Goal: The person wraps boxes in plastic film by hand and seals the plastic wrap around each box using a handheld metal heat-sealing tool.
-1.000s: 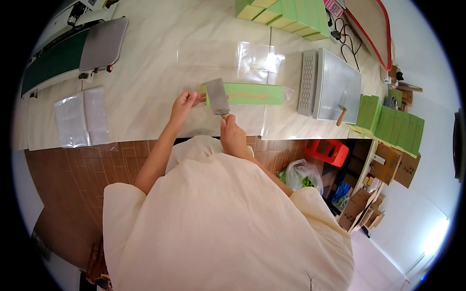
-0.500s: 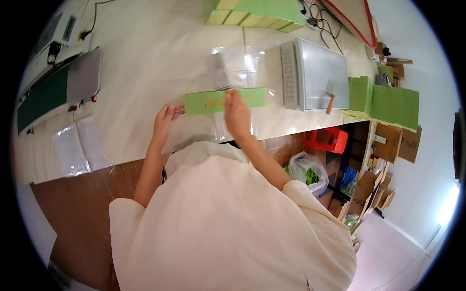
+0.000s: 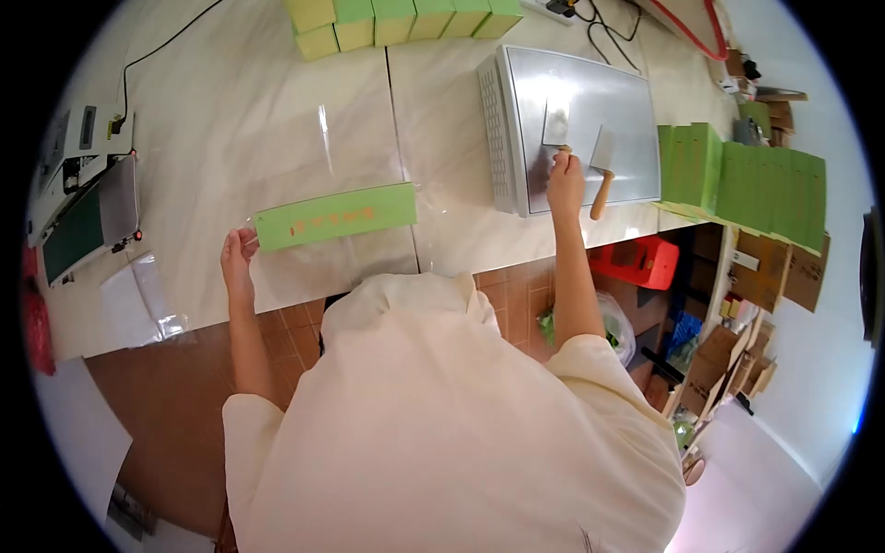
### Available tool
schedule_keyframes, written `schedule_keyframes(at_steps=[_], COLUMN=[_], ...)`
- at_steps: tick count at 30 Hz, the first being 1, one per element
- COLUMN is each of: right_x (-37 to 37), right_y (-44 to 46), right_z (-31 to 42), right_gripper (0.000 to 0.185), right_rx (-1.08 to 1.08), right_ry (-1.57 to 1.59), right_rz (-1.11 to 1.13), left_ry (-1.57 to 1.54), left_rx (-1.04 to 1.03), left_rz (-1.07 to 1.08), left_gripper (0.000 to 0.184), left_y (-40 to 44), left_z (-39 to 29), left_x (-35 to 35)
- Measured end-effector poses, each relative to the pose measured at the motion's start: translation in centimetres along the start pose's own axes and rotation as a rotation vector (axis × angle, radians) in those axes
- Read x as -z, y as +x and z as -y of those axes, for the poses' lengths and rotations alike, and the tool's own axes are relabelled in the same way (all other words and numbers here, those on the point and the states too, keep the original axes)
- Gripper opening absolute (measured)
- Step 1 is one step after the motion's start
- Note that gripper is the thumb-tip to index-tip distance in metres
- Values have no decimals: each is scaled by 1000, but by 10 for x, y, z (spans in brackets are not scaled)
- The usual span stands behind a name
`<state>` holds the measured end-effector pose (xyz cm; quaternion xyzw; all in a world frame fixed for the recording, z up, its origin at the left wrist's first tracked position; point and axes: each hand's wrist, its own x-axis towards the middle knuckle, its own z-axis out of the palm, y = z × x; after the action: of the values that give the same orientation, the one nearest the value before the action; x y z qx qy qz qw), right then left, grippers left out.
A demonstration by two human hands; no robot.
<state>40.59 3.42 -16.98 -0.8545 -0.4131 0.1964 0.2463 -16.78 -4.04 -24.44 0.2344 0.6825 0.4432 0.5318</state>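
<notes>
At the left end of a long green box [image 3: 336, 217] with orange lettering, my left hand [image 3: 239, 253] pinches the clear film around it. My right hand [image 3: 565, 182] is closed on the handle of a flat metal scraper [image 3: 556, 123], over the grey metal case [image 3: 590, 92]. A second scraper [image 3: 602, 170] with a wooden handle lies on that case, just right of my right hand. Clear film also shows around the green box, which rests on the marble-patterned table [image 3: 230, 129].
Green boxes [image 3: 396, 23] stand in a row at the back, and more [image 3: 770, 189] at the right. A sealing machine [image 3: 97, 217] and clear bags [image 3: 138, 300] are at the left. Below the table's right side are a red stool [image 3: 641, 263] and cardboard boxes [image 3: 761, 267].
My right hand has carried the scraper from the green box to over the metal case on the right. The view has shifted, and the green box with my left hand appears further left.
</notes>
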Motion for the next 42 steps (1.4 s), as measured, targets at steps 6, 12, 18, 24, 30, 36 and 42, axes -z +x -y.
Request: schedule_keyframes(at_steps=[6, 12, 18, 24, 30, 36, 42], right_x=[1, -75, -173, -136, -90, -112, -84], right_y=[-26, -110, -174, -177, -176, -172, -156], right_z=[34, 113, 150, 164, 164, 134, 118], right_gripper=[39, 61, 75, 76, 77, 85, 84], right_rx=[499, 992, 1200, 1066, 1055, 880, 794], right_ry=[-217, 85, -133, 73, 339, 278, 106], right_rz=[-334, 260, 506, 559, 428, 353, 372], left_ry=[37, -79, -352, -812, -903, -232, -1], left_rx=[-170, 48, 276, 351, 47, -385, -616], left_rz=[-264, -538, -431, -244, -3, 208, 77], left_gripper=[37, 41, 60, 73, 85, 84, 75], left_y=[-3, -20, -44, -49, -94, -108, -87], left_z=[9, 42, 47, -8, -129, -140, -124], left_x=[5, 4, -32, -59, -104, -138, -139])
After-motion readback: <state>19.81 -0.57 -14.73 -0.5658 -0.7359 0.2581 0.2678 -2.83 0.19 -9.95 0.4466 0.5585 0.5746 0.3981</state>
